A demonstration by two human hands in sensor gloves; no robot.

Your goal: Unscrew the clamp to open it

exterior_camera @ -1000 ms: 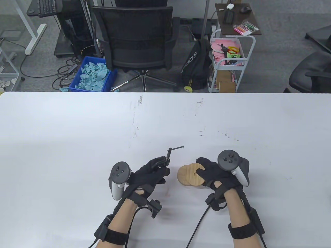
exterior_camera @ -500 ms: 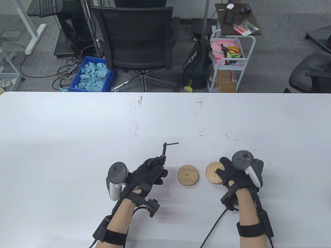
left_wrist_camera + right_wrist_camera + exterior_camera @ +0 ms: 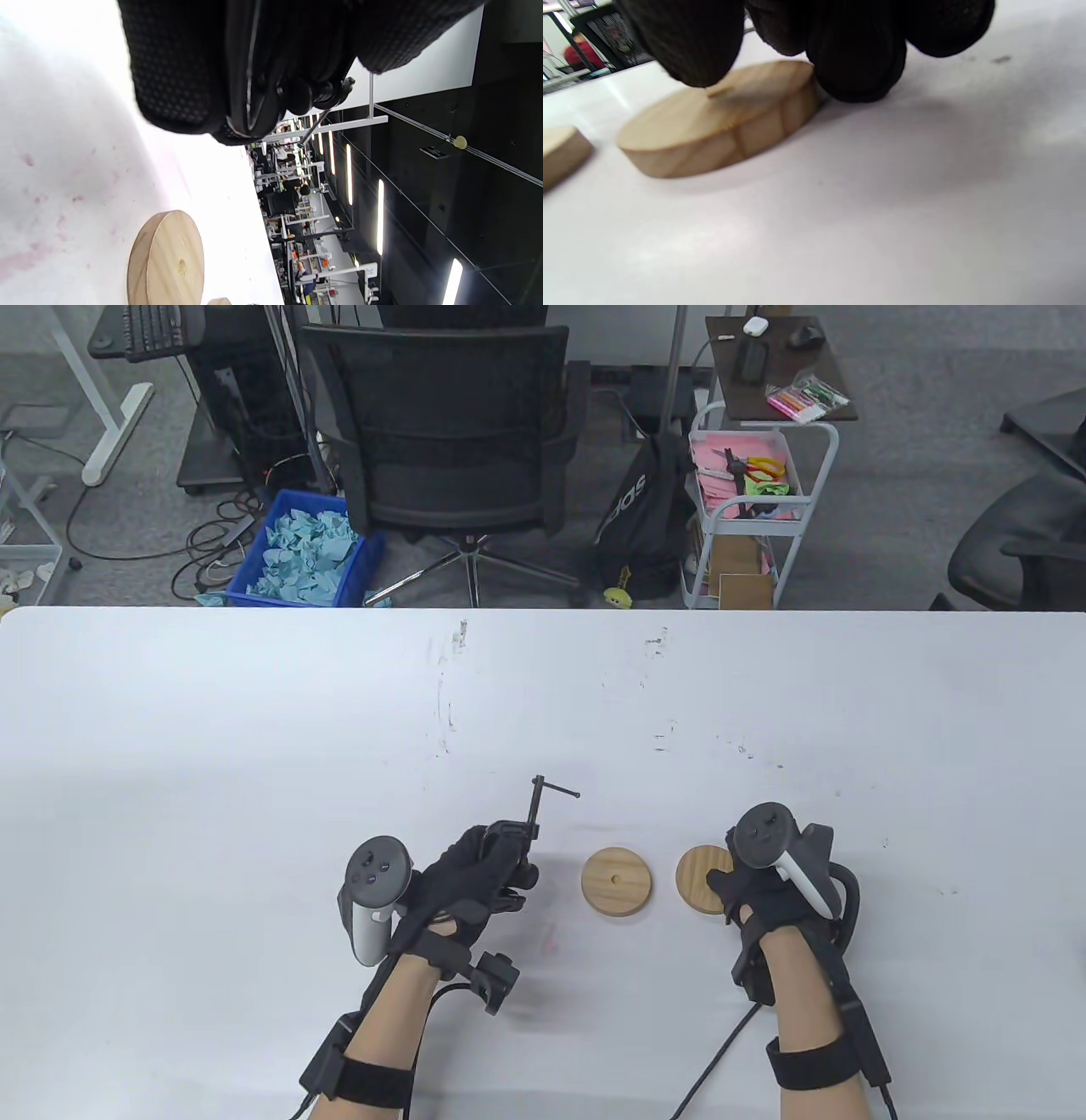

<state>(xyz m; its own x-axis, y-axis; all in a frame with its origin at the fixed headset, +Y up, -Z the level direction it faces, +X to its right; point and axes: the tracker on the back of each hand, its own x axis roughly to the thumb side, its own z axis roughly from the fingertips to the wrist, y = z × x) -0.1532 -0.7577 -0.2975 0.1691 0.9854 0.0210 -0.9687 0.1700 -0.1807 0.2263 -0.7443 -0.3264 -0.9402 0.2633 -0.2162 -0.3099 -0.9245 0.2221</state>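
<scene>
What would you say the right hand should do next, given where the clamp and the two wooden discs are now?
Probably lift off the right wooden disc and reach across to the handle bar. The right hand rests on that disc, which lies flat on the table apart from the left disc, so both look freed. The left hand grips the clamp alone, screw up.

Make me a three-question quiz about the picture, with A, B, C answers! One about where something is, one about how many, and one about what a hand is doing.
1. Where do the wooden discs lie?
A. between the hands
B. on the chair
C. in the blue bin

2. How many wooden discs are on the table?
A. one
B. two
C. four

3. What is the left hand doing?
A. lying flat
B. gripping the clamp
C. pressing a disc

Answers:
1 A: left disc and right disc sit on the table.
2 B: only these two show.
3 B: the left hand wraps the clamp; the right hand touches the right disc.
</scene>
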